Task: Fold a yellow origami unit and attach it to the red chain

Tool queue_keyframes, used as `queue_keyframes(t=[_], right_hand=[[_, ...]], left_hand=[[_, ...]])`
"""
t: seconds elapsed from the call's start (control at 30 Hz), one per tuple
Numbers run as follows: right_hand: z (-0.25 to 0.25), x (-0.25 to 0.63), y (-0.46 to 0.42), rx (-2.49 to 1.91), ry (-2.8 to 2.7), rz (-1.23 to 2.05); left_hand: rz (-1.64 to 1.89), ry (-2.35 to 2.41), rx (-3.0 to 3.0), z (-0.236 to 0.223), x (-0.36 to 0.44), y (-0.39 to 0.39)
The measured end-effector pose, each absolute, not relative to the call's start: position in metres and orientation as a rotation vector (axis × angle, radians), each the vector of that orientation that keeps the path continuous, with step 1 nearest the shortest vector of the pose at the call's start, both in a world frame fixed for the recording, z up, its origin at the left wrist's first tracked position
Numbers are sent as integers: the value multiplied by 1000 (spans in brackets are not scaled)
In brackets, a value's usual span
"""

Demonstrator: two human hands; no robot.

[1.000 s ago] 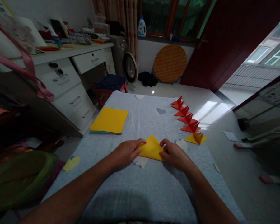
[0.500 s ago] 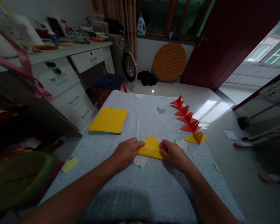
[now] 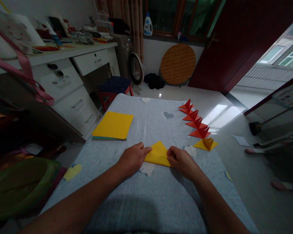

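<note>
A sheet of yellow origami paper (image 3: 158,154), folded to a triangle with its point facing away from me, lies on the cloth-covered table (image 3: 146,123). My left hand (image 3: 133,157) is closed at its left corner, the fingertips resting on the paper. At the right corner my right hand (image 3: 182,161) pinches the paper between thumb and fingers. Both outer corners are partly hidden by the hands. Beyond my left hand lies a stack of square paper (image 3: 113,125), yellow on top with other colours beneath.
Several red folded paper pieces (image 3: 199,128) stand in a row along the table's right side, with one yellow folded piece (image 3: 206,144) nearest me. A stool (image 3: 116,85) stands past the far left corner. A white desk (image 3: 63,76) is at left, a green basket (image 3: 19,185) at lower left.
</note>
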State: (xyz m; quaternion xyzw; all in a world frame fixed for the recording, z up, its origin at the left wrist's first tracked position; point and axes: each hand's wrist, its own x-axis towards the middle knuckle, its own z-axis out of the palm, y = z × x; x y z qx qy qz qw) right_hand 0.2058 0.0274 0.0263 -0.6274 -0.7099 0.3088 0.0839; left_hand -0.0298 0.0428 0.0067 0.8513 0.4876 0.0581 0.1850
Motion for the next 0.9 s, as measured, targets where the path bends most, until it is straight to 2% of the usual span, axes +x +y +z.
queue_keyframes(t=[0.9], right_hand=[[23, 207, 28, -1847, -2115, 913]], left_hand=[[170, 1373, 2424, 3, -29, 45]])
